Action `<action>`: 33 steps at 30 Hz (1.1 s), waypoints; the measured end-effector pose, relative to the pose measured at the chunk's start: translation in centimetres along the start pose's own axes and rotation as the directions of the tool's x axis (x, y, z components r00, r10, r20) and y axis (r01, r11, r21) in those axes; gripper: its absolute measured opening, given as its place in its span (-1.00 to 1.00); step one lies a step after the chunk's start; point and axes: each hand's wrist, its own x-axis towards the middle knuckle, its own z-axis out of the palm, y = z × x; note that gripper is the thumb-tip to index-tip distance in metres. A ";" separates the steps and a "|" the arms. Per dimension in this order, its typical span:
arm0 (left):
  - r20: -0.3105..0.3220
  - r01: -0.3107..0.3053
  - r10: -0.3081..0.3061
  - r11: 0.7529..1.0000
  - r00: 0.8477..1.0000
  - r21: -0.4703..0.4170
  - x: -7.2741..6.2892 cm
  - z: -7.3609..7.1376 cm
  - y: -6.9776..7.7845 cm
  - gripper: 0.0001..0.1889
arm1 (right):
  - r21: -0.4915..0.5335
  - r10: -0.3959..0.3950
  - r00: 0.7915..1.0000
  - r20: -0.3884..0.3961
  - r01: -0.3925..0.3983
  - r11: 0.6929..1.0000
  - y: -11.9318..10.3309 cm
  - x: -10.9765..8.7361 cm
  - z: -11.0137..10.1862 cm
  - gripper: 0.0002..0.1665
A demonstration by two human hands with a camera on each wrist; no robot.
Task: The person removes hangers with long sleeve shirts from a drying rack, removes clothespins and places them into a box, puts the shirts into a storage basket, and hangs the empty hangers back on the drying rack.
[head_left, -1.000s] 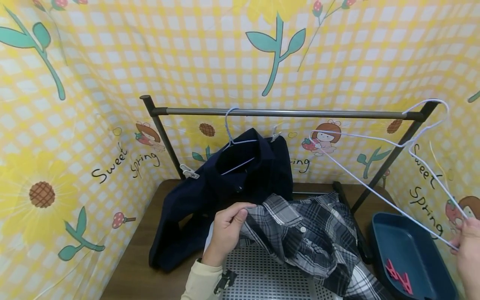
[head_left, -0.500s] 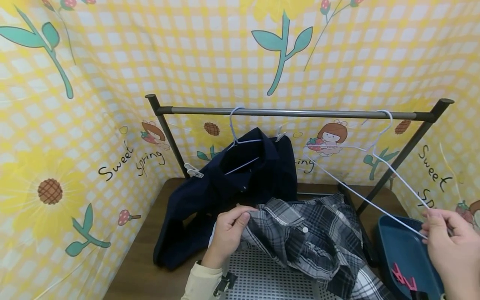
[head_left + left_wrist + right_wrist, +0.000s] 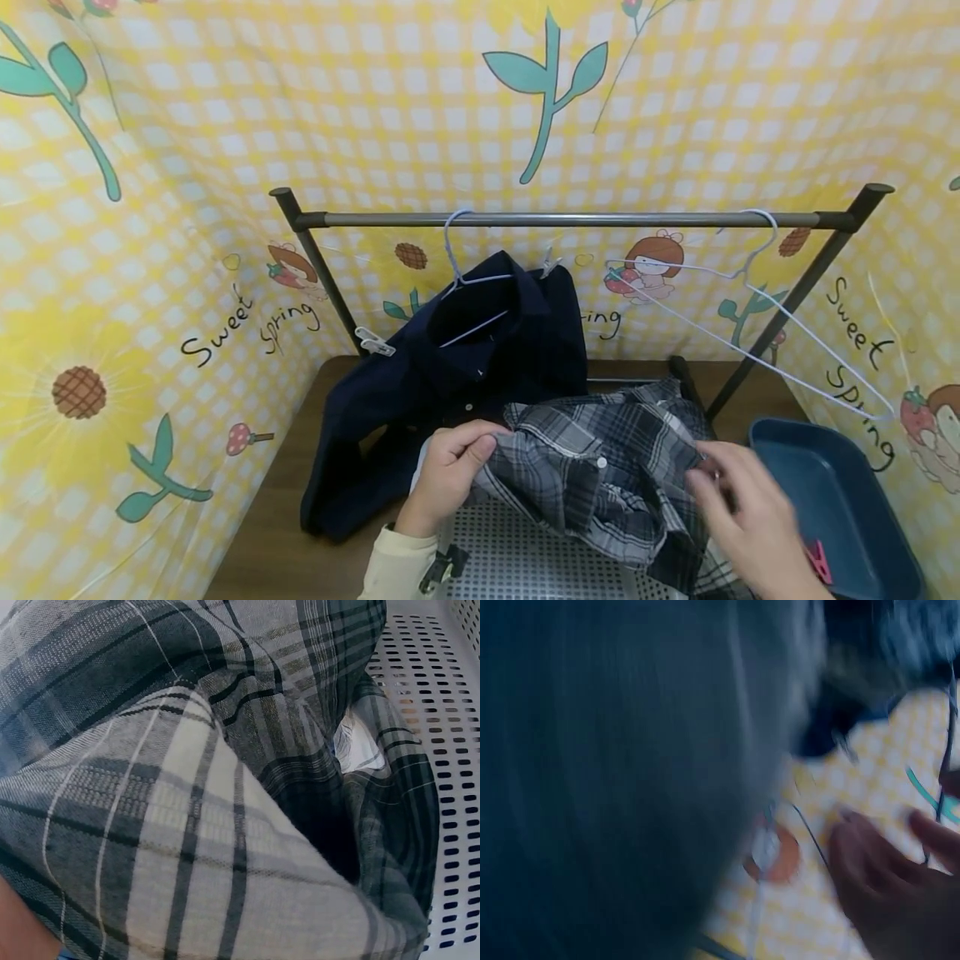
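Observation:
My left hand (image 3: 448,475) pinches the edge of a grey, black and white plaid shirt (image 3: 577,467) near its collar, between thumb and fingers. The plaid cloth (image 3: 225,840) fills most of the left wrist view. At the shirt's right side, my right hand (image 3: 750,512) has its fingertips close to the fabric. Seen from the right wrist, that hand (image 3: 900,885) is blurred, its loosely bent fingers apart with nothing between them. A bare white wire hanger (image 3: 795,321) hooks over the rod (image 3: 570,220) on the right.
A navy shirt (image 3: 390,400) hangs on another hanger left of centre, with white clips (image 3: 375,342) at its shoulders. Beneath the plaid shirt is a perforated grey basket (image 3: 517,550). A blue tub (image 3: 840,492) with a pink clothespin (image 3: 819,560) stands at right.
The right hand carried the wire hanger leftward to the rod, released it hanging there, then came down to the plaid shirt. The left hand has kept its hold on the shirt.

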 end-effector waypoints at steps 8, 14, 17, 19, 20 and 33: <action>0.012 -0.023 0.023 1.000 1.000 0.007 -0.2 0.2 -0.4 -0.77 | -0.255 0.437 0.509 0.742 -0.389 0.885 1.3 -1.1 3.3 0.14; 0.006 0.007 -0.007 1.000 1.000 0.029 -0.4 0.4 -0.5 -0.74 | -0.174 0.328 0.607 0.724 -0.300 0.938 1.4 -1.3 3.4 -0.47; -0.020 0.046 -0.045 0.997 0.999 0.059 -0.4 0.1 -0.4 -0.75 | -0.143 0.269 0.723 0.637 -0.232 0.962 1.4 -1.1 2.5 -0.65; -0.053 0.073 -0.068 0.993 0.996 0.098 -0.3 -0.1 -0.4 -0.75 | -0.120 0.223 0.831 0.509 -0.188 0.975 1.2 -0.7 1.8 -0.69; -0.074 0.086 -0.077 0.989 0.994 0.121 -0.2 -0.2 -0.4 -0.76 | -0.113 0.211 0.875 0.436 -0.179 0.977 1.0 -0.4 1.3 -0.71; -0.228 -0.097 0.117 0.990 0.967 0.098 1.4 -1.2 2.2 -0.68 | 0.731 0.124 0.935 -0.332 0.172 0.660 -6.1 4.2 -1.9 -0.63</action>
